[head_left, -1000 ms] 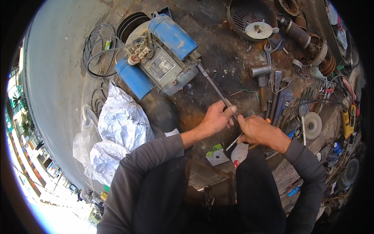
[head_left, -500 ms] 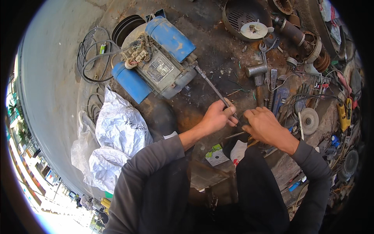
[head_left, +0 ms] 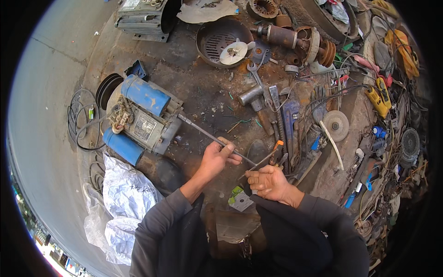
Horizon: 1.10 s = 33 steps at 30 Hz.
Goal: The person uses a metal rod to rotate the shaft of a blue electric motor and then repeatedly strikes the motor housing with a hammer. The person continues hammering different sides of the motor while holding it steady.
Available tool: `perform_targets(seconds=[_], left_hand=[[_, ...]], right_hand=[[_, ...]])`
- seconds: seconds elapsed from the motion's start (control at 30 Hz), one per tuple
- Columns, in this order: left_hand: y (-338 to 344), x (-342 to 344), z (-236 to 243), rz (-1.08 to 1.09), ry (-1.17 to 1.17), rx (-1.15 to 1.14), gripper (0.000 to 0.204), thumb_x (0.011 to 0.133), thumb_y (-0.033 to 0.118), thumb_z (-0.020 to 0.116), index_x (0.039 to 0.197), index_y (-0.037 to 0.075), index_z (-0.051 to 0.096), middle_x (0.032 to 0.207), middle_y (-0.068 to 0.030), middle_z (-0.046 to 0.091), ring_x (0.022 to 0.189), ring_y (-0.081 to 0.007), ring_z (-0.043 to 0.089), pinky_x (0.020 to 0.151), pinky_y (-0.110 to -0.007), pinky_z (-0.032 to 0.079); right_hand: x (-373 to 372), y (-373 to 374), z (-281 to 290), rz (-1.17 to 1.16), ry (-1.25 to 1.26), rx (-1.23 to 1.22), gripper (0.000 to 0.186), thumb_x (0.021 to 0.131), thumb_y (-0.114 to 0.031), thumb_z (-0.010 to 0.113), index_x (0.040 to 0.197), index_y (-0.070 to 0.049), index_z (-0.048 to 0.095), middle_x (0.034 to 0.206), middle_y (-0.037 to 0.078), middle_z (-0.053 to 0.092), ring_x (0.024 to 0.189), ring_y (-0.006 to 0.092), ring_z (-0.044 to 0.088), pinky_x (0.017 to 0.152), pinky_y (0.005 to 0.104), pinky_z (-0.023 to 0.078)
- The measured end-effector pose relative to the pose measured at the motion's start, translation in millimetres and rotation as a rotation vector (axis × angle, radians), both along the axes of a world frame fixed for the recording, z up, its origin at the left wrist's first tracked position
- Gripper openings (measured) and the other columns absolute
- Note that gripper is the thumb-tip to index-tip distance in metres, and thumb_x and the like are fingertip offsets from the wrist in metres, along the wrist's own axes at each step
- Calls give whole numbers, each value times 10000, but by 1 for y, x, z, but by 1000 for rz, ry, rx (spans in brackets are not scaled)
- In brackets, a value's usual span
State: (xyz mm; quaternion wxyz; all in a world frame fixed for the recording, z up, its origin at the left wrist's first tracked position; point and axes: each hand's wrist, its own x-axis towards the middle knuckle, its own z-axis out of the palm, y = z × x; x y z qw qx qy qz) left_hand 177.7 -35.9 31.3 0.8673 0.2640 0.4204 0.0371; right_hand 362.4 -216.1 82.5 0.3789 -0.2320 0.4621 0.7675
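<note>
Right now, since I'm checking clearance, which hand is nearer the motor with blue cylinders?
Left. The left hand grips the long rod to the lower right of the motor; the right hand is farther right and lower, by the rod's far end.

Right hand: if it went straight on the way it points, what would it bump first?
Likely the thin bar, right by the right hand; beyond it, the left hand, though depth is unclear.

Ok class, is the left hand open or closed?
Closed: the left hand holds the long metal rod, which passes between its thumb and fingers.
</note>
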Motion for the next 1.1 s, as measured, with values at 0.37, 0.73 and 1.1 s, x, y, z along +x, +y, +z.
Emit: perform_targets(seconds=[0.37,0.73,1.1], left_hand=[[-2,-2,2,31,21,-6,134,1128,156,569,1118,23,561,981,-127,690,858,-238,770,745,-354,672],[-2,-10,1,63,-146,-2,235,1143,247,553,1196,22,595,1130,-156,731,919,-211,761,819,-348,647],[4,-1,-2,170,-237,-39,245,1156,244,522,1193,19,612,1156,-139,730,974,-206,758,838,-331,626]], right_hand=[[-15,18,-8,-30,-85,-86,571,1041,-486,507,1117,69,614,915,81,616,600,112,464,484,251,354],[-16,5,-2,369,-1160,341,212,1081,-169,627,1240,-75,524,1045,118,738,773,119,618,648,268,495],[5,22,29,708,-1607,566,361,975,119,580,1320,13,561,1183,194,700,879,237,703,749,343,556]])
